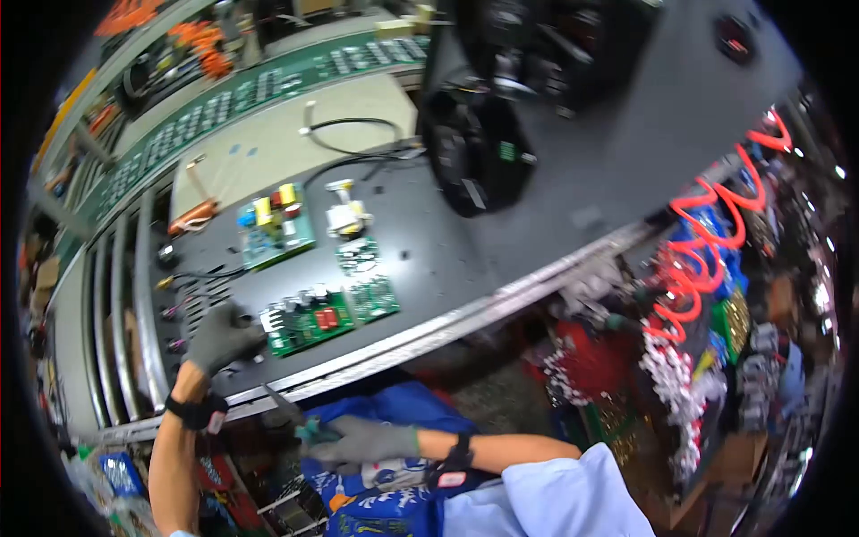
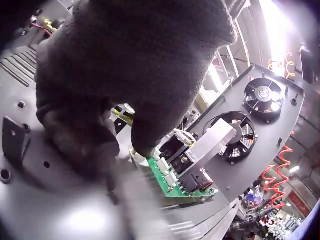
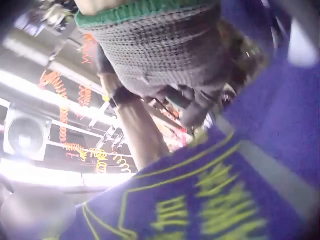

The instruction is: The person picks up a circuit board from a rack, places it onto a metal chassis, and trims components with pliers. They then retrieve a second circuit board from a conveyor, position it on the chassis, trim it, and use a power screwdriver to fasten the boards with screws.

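Apron | lower middle, right-wrist view | yellow lettering, too blurred to read | nothing else legible

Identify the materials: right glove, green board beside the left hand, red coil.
Right glove: matte grey knit fabric, its stitches visible.
Green board: probably glossy circuit laminate, crowded with components.
Red coil: likely smooth plastic tubing, judging by springy loops.

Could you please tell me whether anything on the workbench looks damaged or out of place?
Nothing looks plainly damaged or spilled. The black cable looks a little untidy, though: it loops loosely over the beige sheet, one end apparently unconnected.
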Tool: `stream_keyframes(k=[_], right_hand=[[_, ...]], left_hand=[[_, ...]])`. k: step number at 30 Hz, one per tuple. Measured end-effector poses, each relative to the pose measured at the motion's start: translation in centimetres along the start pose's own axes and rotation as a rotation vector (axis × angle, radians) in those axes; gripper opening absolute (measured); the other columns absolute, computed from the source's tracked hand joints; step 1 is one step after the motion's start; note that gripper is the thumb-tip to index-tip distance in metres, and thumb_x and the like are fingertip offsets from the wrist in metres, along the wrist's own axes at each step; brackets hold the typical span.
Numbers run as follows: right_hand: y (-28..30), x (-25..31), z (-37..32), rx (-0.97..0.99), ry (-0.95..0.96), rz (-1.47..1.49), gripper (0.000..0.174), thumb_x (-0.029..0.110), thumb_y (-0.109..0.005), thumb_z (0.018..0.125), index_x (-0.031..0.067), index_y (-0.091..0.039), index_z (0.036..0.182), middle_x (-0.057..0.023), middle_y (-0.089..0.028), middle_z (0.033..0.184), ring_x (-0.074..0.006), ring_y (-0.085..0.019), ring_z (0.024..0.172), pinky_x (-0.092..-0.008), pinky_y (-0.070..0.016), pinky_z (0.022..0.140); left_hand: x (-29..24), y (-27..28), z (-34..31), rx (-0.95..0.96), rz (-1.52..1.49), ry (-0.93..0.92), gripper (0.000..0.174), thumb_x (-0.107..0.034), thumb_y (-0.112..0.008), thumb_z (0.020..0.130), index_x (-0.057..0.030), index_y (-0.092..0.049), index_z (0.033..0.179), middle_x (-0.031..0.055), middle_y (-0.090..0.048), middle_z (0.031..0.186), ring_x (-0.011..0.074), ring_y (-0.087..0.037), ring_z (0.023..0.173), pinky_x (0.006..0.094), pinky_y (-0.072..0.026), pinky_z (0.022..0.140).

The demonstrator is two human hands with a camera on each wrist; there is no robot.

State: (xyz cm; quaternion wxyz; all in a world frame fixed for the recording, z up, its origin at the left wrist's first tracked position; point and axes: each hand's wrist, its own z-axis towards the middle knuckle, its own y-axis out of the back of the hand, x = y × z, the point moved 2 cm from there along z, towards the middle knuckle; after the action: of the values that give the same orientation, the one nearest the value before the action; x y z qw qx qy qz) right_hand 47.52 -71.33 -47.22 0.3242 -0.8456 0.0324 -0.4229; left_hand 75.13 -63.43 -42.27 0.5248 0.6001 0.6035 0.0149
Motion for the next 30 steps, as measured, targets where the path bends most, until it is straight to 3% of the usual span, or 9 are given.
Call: stream_keyframes(k=[4, 9, 12, 14, 16, 18, 24, 27, 30], right_hand=[[6.9, -4.2, -13.9, -0.374, -0.056, 0.04, 0.032, 0.04, -0.067, 0.098, 0.009, -0.071, 0.106, 0.0027, -0.056, 0.074, -0.0054, -0.046, 0.055, -0.023, -0.0383, 0.047], [10.8, -13.8, -27.2, -0.96, -0.022, 0.165, 0.028, 0.035, -0.065, 0.098, 0.0073, -0.067, 0.1, -0.002, -0.062, 0.073, -0.0092, -0.049, 0.049, -0.0263, -0.0383, 0.045], [14.8, -19.4, -31.7, -1.292, 0.006, 0.373, 0.02, 0.026, -0.063, 0.098, 0.0059, -0.065, 0.1, -0.0033, -0.064, 0.073, -0.0132, -0.053, 0.05, -0.0293, -0.0419, 0.046], [21.8, -25.3, -32.6, -1.562, 0.495, 0.69, 0.017, 0.028, -0.062, 0.098, 0.0117, -0.067, 0.096, 0.0, -0.063, 0.069, -0.012, -0.051, 0.049, -0.0274, -0.0349, 0.042], [23.0, -22.4, -36.0, -1.598, 0.347, 0.789, 0.01, 0.021, -0.061, 0.098, 0.0145, -0.066, 0.092, -0.0014, -0.063, 0.072, -0.0134, -0.055, 0.055, -0.0287, -0.0397, 0.046], [30.8, -26.4, -38.2, -1.551, 0.426, 0.734, 0.009, 0.02, -0.062, 0.097, 0.0171, -0.065, 0.089, -0.004, -0.065, 0.078, -0.0167, -0.059, 0.064, -0.0334, -0.0461, 0.053], [36.6, -25.6, -38.6, -1.953, -0.334, -0.197, 0.025, 0.026, -0.062, 0.095, 0.0105, -0.066, 0.115, -0.0143, -0.068, 0.112, -0.0281, -0.065, 0.102, -0.0452, -0.0521, 0.08], [39.2, -28.7, -36.1, -2.114, -0.419, -0.453, 0.035, 0.029, -0.06, 0.096, 0.009, -0.066, 0.124, -0.0185, -0.068, 0.127, -0.0312, -0.065, 0.119, -0.0495, -0.0533, 0.093], [36.1, -25.0, -33.5, -1.905, -0.634, -0.655, 0.046, 0.044, -0.063, 0.092, 0.004, -0.07, 0.112, -0.0263, -0.068, 0.124, -0.0393, -0.067, 0.115, -0.0523, -0.0533, 0.092]], left_hand=[[-1.2, -0.8, -1.8, -0.046, -0.028, -0.063, 0.035, -0.016, -0.083, 0.073, 0.0002, -0.058, 0.089, 0.0054, -0.06, 0.074, 0.0116, -0.06, 0.062, 0.0295, -0.0492, 0.053], [-0.5, -1.5, -2.6, -0.13, 0.043, -0.105, 0.039, -0.008, -0.082, 0.071, 0.0015, -0.057, 0.1, 0.0051, -0.064, 0.084, 0.0122, -0.061, 0.07, 0.0296, -0.0516, 0.063], [0.4, -2.0, -2.2, -0.145, -0.092, -0.173, 0.034, -0.002, -0.078, 0.073, -0.0007, -0.049, 0.092, 0.0059, -0.058, 0.074, 0.014, -0.063, 0.065, 0.029, -0.0512, 0.056], [0.1, -1.9, -2.5, -0.114, -0.11, -0.134, 0.035, -0.004, -0.079, 0.073, 0.001, -0.054, 0.097, 0.0059, -0.062, 0.082, 0.0126, -0.062, 0.068, 0.0283, -0.0513, 0.06], [-0.4, -1.8, -2.7, -0.1, -0.124, -0.102, 0.035, -0.005, -0.08, 0.073, 0.0017, -0.057, 0.098, 0.006, -0.064, 0.085, 0.012, -0.062, 0.069, 0.028, -0.0513, 0.061], [-1.0, -1.9, -3.0, -0.103, -0.138, -0.073, 0.034, -0.004, -0.08, 0.073, 0.0014, -0.056, 0.096, 0.0062, -0.063, 0.085, 0.0123, -0.062, 0.069, 0.0283, -0.0511, 0.06], [0.1, -2.0, -2.8, -0.157, -0.065, -0.15, 0.034, -0.005, -0.081, 0.073, 0.0009, -0.054, 0.093, 0.0041, -0.059, 0.081, 0.0106, -0.058, 0.069, 0.0271, -0.0493, 0.062], [0.4, -2.1, -2.8, -0.151, -0.106, -0.118, 0.034, -0.006, -0.081, 0.073, 0.0011, -0.054, 0.093, 0.0036, -0.058, 0.08, 0.0098, -0.056, 0.069, 0.0267, -0.0486, 0.062], [-0.5, -2.2, -3.1, -0.134, -0.157, -0.123, 0.034, -0.006, -0.082, 0.074, 0.0011, -0.055, 0.093, 0.0041, -0.059, 0.079, 0.0102, -0.058, 0.067, 0.0273, -0.0489, 0.059]])
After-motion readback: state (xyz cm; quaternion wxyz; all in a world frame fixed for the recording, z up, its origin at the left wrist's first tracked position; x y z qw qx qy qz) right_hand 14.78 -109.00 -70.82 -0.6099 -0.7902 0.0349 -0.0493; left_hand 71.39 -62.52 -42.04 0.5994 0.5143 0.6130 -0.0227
